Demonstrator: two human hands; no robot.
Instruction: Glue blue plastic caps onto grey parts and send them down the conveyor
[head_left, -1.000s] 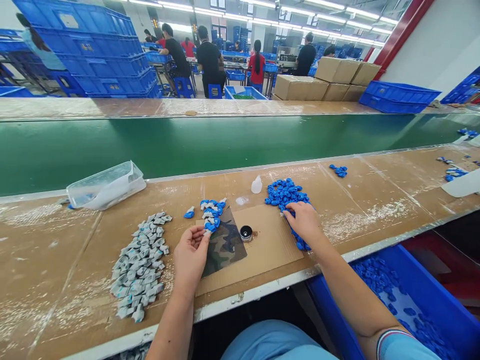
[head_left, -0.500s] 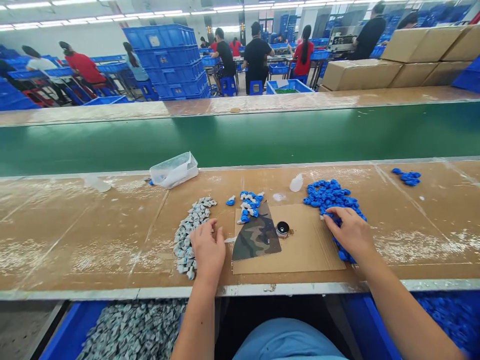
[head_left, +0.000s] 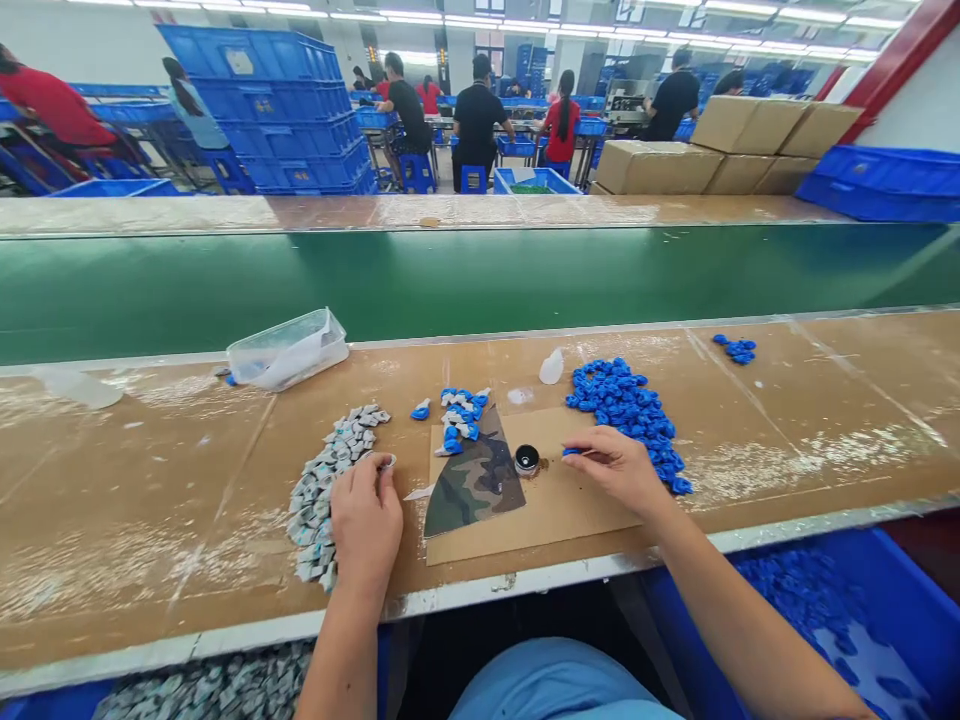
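My left hand (head_left: 366,515) pinches a small grey piece (head_left: 389,461) at the right side of a pile of grey pieces (head_left: 322,490). My right hand (head_left: 619,470) holds a small blue piece (head_left: 573,451) between thumb and fingers, over the cardboard sheet (head_left: 555,520). Beyond it lies a heap of blue pieces (head_left: 630,405). Between the hands, a small round black-topped container (head_left: 526,459) stands on the cardboard beside a camouflage-patterned sheet (head_left: 476,480). Joined blue and grey pieces (head_left: 461,415) lie at the top of that sheet, with a single one (head_left: 421,409) to their left.
A clear plastic tray (head_left: 289,350) and a small white bottle-like object (head_left: 551,367) stand toward the green belt (head_left: 480,275). A few blue pieces (head_left: 735,348) lie at the right. Blue bins (head_left: 907,600) sit below the table edge. People work at far tables.
My right hand has moved left from the blue heap with a blue piece in it. My left hand has drawn a grey piece from the grey pile. The view has shifted to the right.
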